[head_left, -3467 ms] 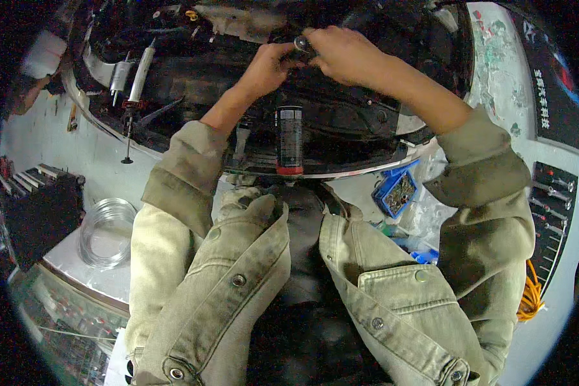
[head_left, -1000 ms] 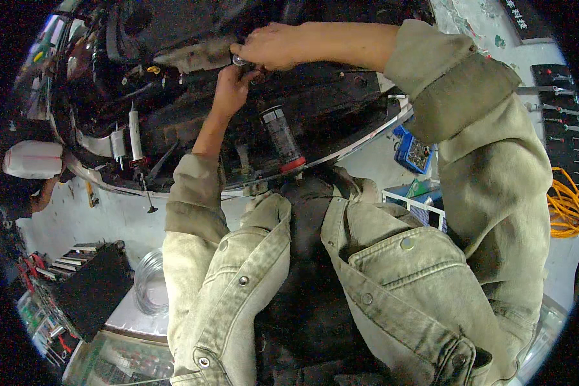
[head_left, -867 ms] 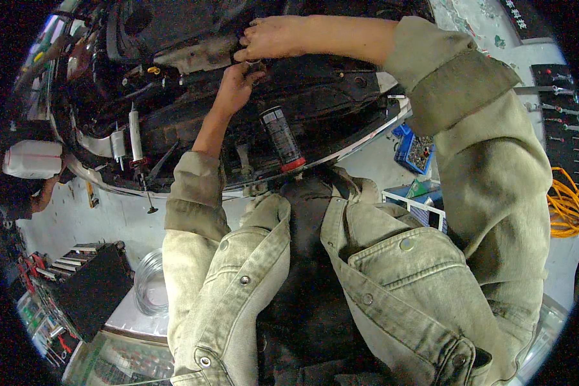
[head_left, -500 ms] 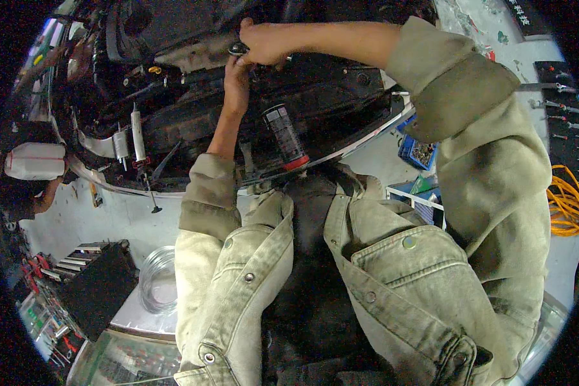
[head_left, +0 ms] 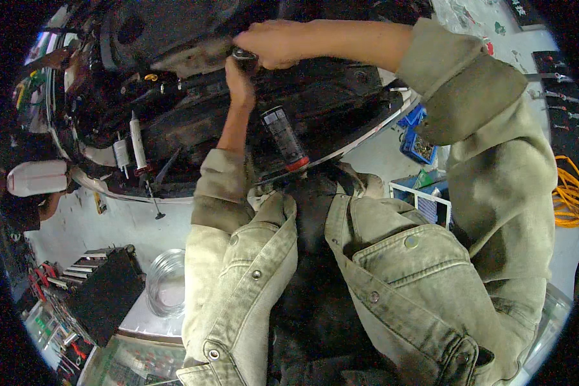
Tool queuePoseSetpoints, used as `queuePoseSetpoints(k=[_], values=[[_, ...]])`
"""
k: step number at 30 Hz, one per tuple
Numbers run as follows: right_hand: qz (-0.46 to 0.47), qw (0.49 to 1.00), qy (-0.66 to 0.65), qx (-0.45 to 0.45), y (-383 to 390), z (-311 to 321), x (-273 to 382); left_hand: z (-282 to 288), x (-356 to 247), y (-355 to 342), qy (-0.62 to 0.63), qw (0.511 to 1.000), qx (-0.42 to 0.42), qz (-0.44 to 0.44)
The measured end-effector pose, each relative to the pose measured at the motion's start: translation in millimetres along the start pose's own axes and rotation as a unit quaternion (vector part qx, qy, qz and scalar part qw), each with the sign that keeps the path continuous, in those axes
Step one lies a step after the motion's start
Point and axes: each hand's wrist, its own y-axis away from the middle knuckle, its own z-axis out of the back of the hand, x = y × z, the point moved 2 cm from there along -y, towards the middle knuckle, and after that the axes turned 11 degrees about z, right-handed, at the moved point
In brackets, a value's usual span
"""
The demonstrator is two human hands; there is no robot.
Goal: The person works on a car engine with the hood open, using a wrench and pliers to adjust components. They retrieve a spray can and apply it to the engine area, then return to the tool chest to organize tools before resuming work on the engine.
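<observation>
Over the dark engine bay [head_left: 193, 138], at its far middle, my two hands meet on a small dark tool [head_left: 243, 56] with a shiny rounded head, perhaps a ratchet. My left hand [head_left: 239, 78] reaches up from below, its fingers closed around the tool's near side. From the right comes my right hand [head_left: 271, 44], closed over the top; its fingers hide most of the tool. Nearer to me, a black can [head_left: 283, 136] with a red end leans at the bay's front edge. Left of my left forearm lies a large white syringe [head_left: 137, 143] with a dark plunger handle.
A yellow ring handle [head_left: 150, 77] shows in the bay. A white jug [head_left: 37, 178] is at the left, a clear coiled hose [head_left: 166, 283] at lower left beside a black tool case [head_left: 106, 293]. Blue parts bins [head_left: 418, 147], hanging wrenches [head_left: 563, 96] and an orange cable [head_left: 567, 193] are at right.
The view has shifted slightly. My hands have turned a little around the tool; my right hand now covers it from a slightly different angle, and my left hand sits somewhat lower.
</observation>
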Motion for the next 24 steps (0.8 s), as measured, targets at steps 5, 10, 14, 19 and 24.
queuePoseSetpoints(k=[5, 10, 14, 19, 24], values=[[0.112, 0.962, 0.227, -0.102, 9.9, -3.6, 12.7, -2.5, 0.5, -3.0, -0.019, 1.000, -0.002, -0.018], [0.021, 0.997, 0.072, -0.011, 0.7, 0.4, 12.6, -9.7, -3.0, 4.9, -0.026, 0.998, 0.007, -0.064], [0.126, 0.970, 0.200, -0.051, -0.5, 9.8, 14.4, -4.9, 3.2, 1.0, -0.125, 0.983, 0.065, -0.120], [-0.004, 0.999, -0.053, -0.005, -5.2, -1.3, 11.7, 5.5, 14.3, -12.6, -0.070, 0.990, -0.040, -0.116], [0.135, 0.968, 0.178, -0.110, -3.7, -3.4, 12.8, 3.7, 0.6, -7.1, -0.060, 0.997, 0.044, -0.026]])
